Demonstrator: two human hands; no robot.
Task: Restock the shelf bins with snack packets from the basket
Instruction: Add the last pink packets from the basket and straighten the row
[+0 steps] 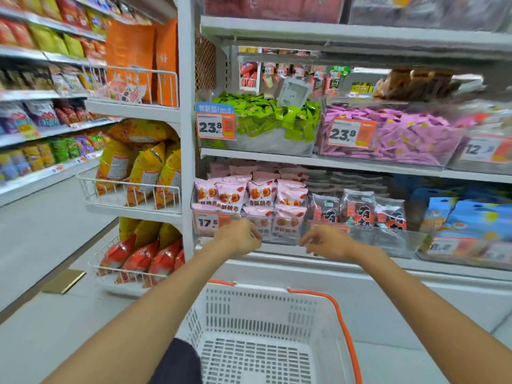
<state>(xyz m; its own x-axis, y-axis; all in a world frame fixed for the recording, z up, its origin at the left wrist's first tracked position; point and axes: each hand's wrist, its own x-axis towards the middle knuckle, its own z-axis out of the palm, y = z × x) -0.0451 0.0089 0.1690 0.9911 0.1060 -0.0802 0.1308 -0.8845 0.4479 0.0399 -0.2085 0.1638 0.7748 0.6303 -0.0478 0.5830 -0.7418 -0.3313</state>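
A white plastic basket [260, 309] with orange handles sits on the floor below me, and I see no packets inside it. My left hand [240, 237] hovers in front of the clear bin of pink snack packets [249, 194] on the lower shelf, fingers loosely curled and holding nothing. My right hand [327, 242] hangs beside it, just before the bin of dark packets [357, 209], fingers relaxed and holding nothing.
The shelf above carries bins of green packets [266, 115] and purple-pink packets [410, 131]. Blue packets [468, 214] fill the bin to the right. Wire racks of yellow bags [144, 167] and red bags [138, 259] stand at the left, beside an aisle floor.
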